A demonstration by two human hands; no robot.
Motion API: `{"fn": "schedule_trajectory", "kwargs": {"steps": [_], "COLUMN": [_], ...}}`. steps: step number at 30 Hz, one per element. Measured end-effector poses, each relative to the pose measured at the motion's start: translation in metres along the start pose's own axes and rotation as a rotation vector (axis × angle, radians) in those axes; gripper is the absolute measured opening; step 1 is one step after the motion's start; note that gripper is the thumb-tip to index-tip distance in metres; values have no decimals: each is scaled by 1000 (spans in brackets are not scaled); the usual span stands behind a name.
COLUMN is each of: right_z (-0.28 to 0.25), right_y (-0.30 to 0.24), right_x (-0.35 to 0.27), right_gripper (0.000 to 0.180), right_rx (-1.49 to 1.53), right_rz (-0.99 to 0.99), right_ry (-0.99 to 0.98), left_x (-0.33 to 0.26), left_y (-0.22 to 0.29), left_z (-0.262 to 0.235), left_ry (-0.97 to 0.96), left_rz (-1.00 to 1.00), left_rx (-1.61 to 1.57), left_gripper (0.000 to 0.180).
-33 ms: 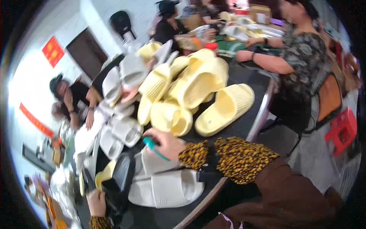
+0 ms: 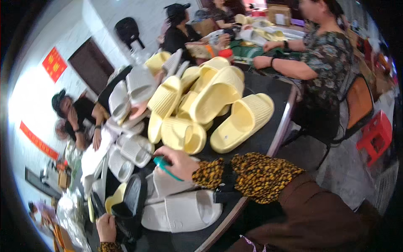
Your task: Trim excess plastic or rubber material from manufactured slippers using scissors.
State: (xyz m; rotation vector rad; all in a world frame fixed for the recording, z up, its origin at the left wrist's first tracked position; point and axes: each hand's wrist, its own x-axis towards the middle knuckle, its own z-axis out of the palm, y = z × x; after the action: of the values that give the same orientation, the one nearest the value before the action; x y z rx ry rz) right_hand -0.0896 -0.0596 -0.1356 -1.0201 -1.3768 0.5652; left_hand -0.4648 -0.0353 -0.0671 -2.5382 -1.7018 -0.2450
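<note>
The right hand (image 2: 183, 165) curls around a teal tool (image 2: 168, 169) over a gray slide (image 2: 167, 187); the left hand (image 2: 106, 229) pinches a black slide (image 2: 137, 194).

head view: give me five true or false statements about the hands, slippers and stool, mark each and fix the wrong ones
1. The right hand holds a teal tool. True.
2. The slippers just below the right hand in the picture are pink. False: light grey slide slippers lie there.
3. The left hand is next to a black slide slipper. True.
4. A blue stool stands at the picture's right side. False: a red plastic stool stands there.
5. The pale yellow slide slipper nearest the right edge of the black table lies with its insole facing up. True.
</note>
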Motion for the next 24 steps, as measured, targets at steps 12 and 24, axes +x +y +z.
{"fn": "schedule_trajectory", "kwargs": {"steps": [12,24], "right_z": [-8,-16], "right_y": [-22,-33], "right_x": [14,12], "right_gripper": [42,40], "right_rx": [298,313], "right_rz": [41,40], "right_ry": [78,35], "left_x": [108,141], "left_y": [53,122], "left_z": [-70,-11], "left_ry": [91,-26], "left_rz": [-310,-170], "left_rx": [-833,-1172], "left_gripper": [13,16]}}
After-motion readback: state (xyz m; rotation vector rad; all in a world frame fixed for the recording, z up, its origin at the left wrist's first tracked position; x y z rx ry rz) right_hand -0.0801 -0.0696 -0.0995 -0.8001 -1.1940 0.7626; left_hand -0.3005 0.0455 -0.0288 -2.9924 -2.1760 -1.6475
